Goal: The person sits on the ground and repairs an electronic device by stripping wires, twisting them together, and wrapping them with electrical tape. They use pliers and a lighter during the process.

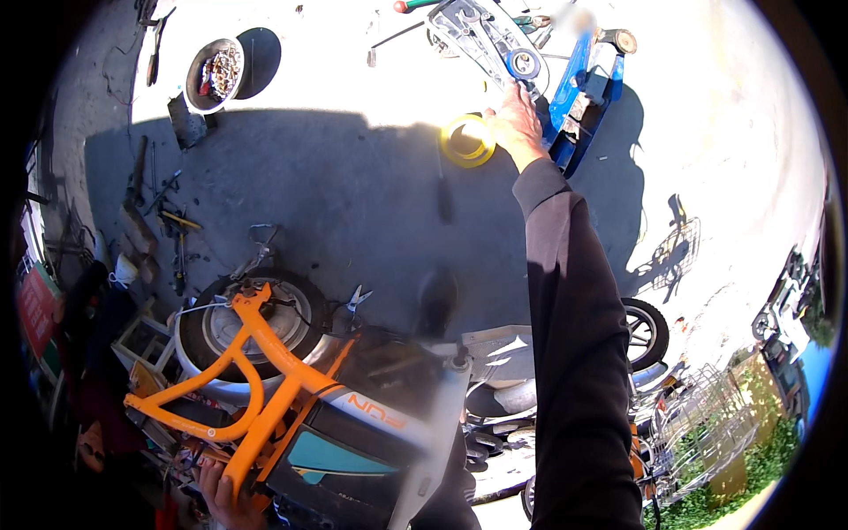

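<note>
My right hand [517,122] is stretched forward, thumb apart from its fingers, at the near end of a silver tray [468,26] holding wrenches and a round part [524,64]. A yellow ring-shaped roll [453,152] lies beside that hand, and a blue floor jack [590,119] is to its right. My left hand [221,490] grips the orange frame [269,344] of a tilted electric bike at the lower left, above a dark wheel [203,340]. A dark blur covers part of the bike's middle.
A bucket of small metal parts [215,75] stands at the upper left. Scattered tools [181,221] lie on the shaded concrete at left, with scissors [357,299] near the wheel. More wheels [645,334] and a wire basket [715,415] are at the lower right.
</note>
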